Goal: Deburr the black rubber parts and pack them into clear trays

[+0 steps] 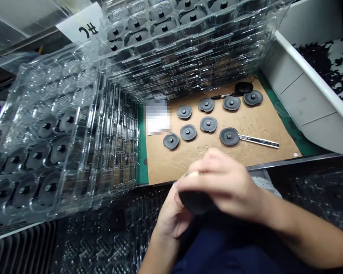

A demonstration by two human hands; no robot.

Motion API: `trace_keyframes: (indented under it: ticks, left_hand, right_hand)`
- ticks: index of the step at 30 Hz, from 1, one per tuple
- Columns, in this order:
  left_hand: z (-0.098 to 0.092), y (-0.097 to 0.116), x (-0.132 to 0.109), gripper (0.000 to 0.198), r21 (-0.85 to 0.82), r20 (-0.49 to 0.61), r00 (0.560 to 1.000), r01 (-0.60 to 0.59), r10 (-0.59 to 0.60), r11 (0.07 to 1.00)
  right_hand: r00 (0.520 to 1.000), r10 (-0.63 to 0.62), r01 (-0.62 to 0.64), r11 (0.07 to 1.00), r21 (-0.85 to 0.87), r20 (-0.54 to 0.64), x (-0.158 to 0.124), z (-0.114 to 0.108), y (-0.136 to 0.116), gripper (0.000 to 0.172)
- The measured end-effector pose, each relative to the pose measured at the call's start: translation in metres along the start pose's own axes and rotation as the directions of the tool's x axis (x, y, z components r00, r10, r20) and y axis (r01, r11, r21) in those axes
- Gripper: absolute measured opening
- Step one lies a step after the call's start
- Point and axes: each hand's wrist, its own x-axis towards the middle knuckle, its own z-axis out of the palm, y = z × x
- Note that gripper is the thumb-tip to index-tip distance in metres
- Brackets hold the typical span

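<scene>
Both hands meet close to my body, below the bench edge. My right hand (225,182) is curled over the top of a dark rubber disc (194,201), fingers closed on it. My left hand (171,217) cups the same disc from beneath. The hands are slightly blurred. On the cardboard sheet (188,160) beyond them lie several matching grey discs (208,123), each with a small central nub, in two loose rows.
A craft knife (258,142) lies beside the right-hand disc, and a black-handled tool (231,93) lies at the far edge of the cardboard. Stacks of clear plastic trays (60,125) holding discs stand left and behind. A white bin (311,87) stands at right.
</scene>
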Motion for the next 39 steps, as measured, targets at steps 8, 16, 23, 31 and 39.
trace_keyframes:
  ticks: [8,16,23,31,39]
  left_hand:
    - [-0.014,0.005,-0.006,0.06,-0.268,0.219,0.968,0.179,-0.122,0.947]
    - [-0.026,0.004,0.001,0.05,-0.402,0.33,0.942,0.203,-0.065,0.893]
    - [-0.026,0.004,0.006,0.051,-0.16,0.165,0.973,-0.136,0.163,0.978]
    - [-0.02,0.004,0.004,0.108,0.534,0.297,0.75,-0.644,0.591,0.549]
    - [-0.016,0.006,-0.002,0.112,0.625,0.421,0.761,-0.637,0.493,0.451]
  right_hand:
    - [0.892,0.451,-0.452,0.891,-0.052,-0.02,-0.021,0.048,0.094,0.021]
    - [0.882,0.444,-0.463,0.879,-0.112,-0.157,-0.058,0.061,0.081,0.029]
    - [0.817,0.576,-0.576,0.818,0.002,-0.025,-0.089,0.047,0.047,0.021]
    - [0.791,0.56,-0.556,0.826,0.093,-0.244,-0.076,0.042,0.025,0.019]
    - [0.774,0.585,-0.627,0.653,0.425,0.243,-0.043,0.01,0.008,0.022]
